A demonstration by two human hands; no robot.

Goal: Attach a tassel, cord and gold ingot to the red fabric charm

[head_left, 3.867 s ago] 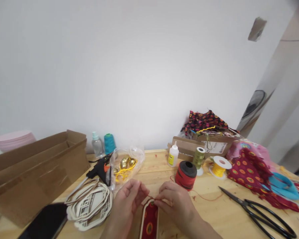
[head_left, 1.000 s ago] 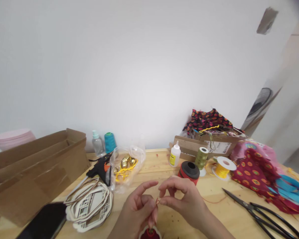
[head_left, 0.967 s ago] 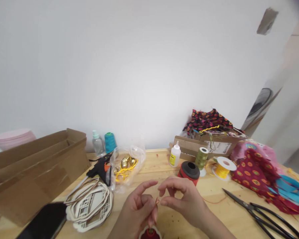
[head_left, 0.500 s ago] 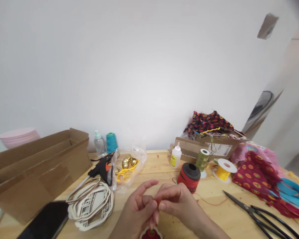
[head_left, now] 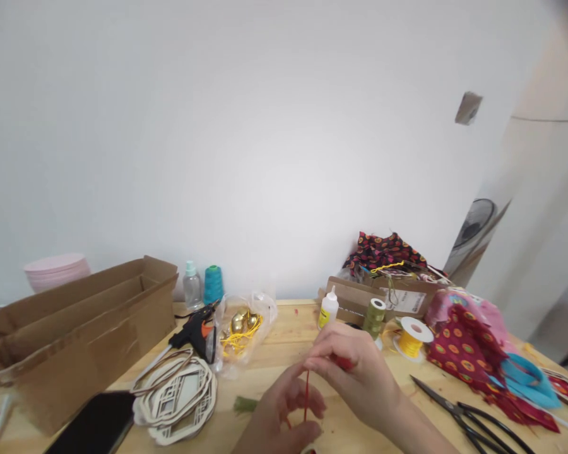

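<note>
A thin red cord [head_left: 307, 396] runs upright between my hands. My right hand [head_left: 360, 372] pinches its upper end between thumb and fingertips. Lower and to the left, my left hand [head_left: 288, 410] curls its fingers around the cord, the thumb near its lower part; the exact grip is partly hidden. The left fingertips reach up to the right hand's pinch. A green tassel-like bundle of threads [head_left: 245, 405] sticks out left of my left hand. At the bottom edge, a pale-rimmed red piece is almost wholly hidden below the hands.
Scissors [head_left: 454, 407] lie at right, near patterned fabric [head_left: 468, 343] and a yellow cord spool [head_left: 411, 343]. A glue bottle [head_left: 328, 309] stands behind my hands. Wooden frames [head_left: 177, 397], a glue gun [head_left: 196, 334], a bag of bells [head_left: 241, 328], a phone [head_left: 94, 425] and a box [head_left: 89, 340] are left.
My right hand has risen, drawing a length of red cord into view above my left hand. The left hand has dropped and turned. The green thread bundle now shows; the view has shifted.
</note>
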